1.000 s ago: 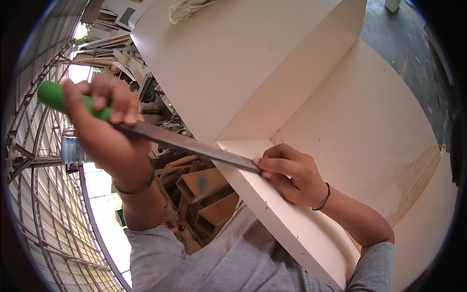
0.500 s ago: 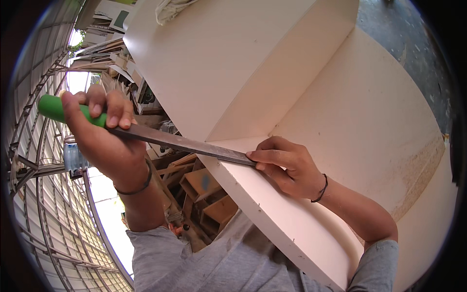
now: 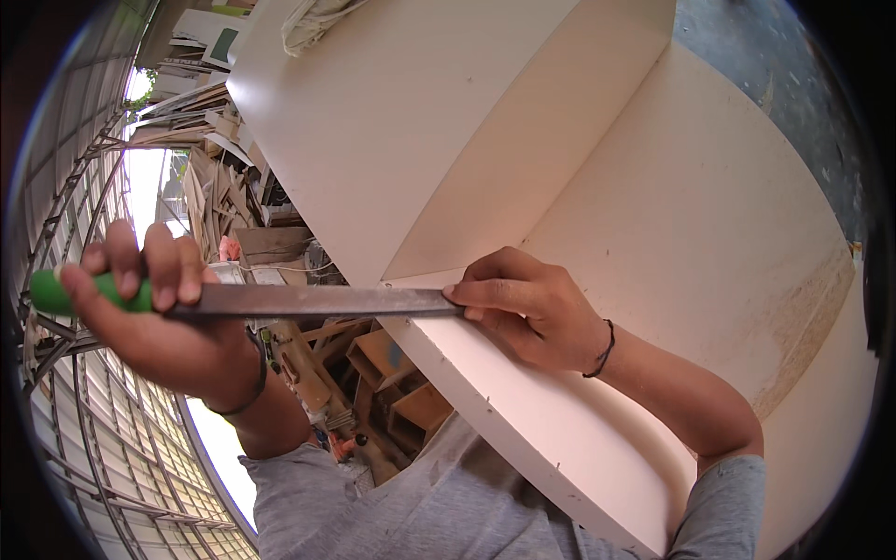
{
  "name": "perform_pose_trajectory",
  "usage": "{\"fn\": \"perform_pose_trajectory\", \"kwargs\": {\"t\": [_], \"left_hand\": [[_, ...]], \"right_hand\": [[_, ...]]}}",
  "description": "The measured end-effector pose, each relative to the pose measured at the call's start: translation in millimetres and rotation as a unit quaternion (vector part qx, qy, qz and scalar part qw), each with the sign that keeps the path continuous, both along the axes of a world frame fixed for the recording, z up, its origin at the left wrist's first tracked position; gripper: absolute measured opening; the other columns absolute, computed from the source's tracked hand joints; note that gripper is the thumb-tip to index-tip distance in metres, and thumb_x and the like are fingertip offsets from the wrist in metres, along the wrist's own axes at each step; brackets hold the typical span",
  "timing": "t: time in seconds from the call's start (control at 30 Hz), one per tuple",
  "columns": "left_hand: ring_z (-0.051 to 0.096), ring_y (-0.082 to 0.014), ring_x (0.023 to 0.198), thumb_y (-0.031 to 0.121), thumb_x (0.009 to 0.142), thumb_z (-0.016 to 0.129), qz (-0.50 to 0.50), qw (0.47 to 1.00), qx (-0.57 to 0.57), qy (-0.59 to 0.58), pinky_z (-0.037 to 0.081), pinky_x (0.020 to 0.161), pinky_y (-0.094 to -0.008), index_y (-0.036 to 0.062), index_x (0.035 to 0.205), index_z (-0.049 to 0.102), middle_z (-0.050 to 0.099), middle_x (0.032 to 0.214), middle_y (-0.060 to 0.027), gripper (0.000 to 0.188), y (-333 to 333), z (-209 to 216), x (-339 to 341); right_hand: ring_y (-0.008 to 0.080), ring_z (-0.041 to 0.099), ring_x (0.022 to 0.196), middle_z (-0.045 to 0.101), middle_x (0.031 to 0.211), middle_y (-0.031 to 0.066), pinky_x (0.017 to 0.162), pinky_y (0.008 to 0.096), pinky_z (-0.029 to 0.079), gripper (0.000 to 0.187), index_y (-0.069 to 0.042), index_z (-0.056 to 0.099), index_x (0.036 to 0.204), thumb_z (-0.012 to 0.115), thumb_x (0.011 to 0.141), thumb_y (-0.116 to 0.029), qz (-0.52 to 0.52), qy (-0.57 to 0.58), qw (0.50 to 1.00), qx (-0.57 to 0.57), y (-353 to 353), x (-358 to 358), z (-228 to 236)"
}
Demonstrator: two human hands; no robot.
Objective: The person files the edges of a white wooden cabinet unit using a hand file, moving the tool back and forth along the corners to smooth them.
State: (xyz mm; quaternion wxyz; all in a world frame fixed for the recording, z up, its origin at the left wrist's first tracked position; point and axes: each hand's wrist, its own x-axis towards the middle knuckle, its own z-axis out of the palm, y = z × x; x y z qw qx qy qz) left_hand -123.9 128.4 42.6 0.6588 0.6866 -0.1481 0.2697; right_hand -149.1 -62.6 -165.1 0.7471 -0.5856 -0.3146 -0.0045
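Held: one file (image 3: 308, 301), clasped by its green handle (image 3: 47, 291) in left grip (image 3: 168, 343), pinched at tip in right grip (image 3: 532, 310), and set across the edge of a white panel (image 3: 569, 425) near its corner.

White panel unit (image 3: 401, 121): pale crumpled cloth (image 3: 315, 21) lay on broad face, dark metal file (image 3: 308, 301) sat across edge board (image 3: 523, 425).

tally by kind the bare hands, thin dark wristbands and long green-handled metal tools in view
Bare hands: 2 (left hand, right hand)
Thin dark wristbands: 2 (left wristband, right wristband)
Long flat metal tool with a green handle: 1
Total: 5
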Motion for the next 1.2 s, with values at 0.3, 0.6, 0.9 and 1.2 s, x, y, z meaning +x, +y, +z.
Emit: {"fn": "perform_pose_trajectory", "kwargs": {"t": [0.3,0.6,0.9,1.2], "left_hand": [[0.037,-0.0074,0.055,0.032,0.099,0.043,-0.065,0.996,0.057,-0.001,0.036,0.044,-0.0214,0.0116,0.087,0.038,0.034,0.071,0.0005,0.024,0.6,23.9,-16.5],[0.035,-0.0083,0.050,0.035,0.097,0.050,0.040,0.997,0.053,-0.033,0.033,0.041,-0.0213,0.0101,0.091,0.040,0.035,0.072,-0.0011,0.028,-19.6,-6.5,2.8],[0.034,-0.0086,0.060,0.025,0.097,0.049,-0.036,0.995,0.082,-0.042,0.033,0.051,-0.0213,0.0083,0.090,0.041,0.037,0.079,-0.0017,0.020,-26.4,19.4,12.4],[0.034,-0.0096,0.061,0.016,0.094,0.042,-0.060,0.993,0.090,-0.053,0.032,0.052,-0.0228,0.0044,0.090,0.044,0.036,0.080,-0.0015,0.013,-3.7,27.8,-2.7]], "right_hand": [[0.0236,0.065,0.081,0.063,0.097,0.0130,0.070,0.0326,0.055,0.030,-0.004,0.067,0.106,0.061,0.080,0.008,-0.011,-0.021,1.000,0.018,6.6,4.7,5.7],[0.0241,0.066,0.083,0.063,0.097,0.0142,0.073,0.0324,0.054,0.030,-0.002,0.065,0.107,0.058,0.080,0.010,0.002,-0.015,1.000,-0.008,14.0,8.1,-16.2],[0.0230,0.066,0.079,0.065,0.094,0.0129,0.068,0.0305,0.052,0.023,-0.002,0.066,0.106,0.061,0.084,0.004,0.015,-0.026,1.000,0.007,6.5,14.3,6.9],[0.0221,0.066,0.080,0.065,0.095,0.0117,0.066,0.0311,0.054,0.031,-0.005,0.067,0.108,0.060,0.080,0.009,-0.001,-0.052,0.998,-0.025,13.2,16.1,12.8]]}}
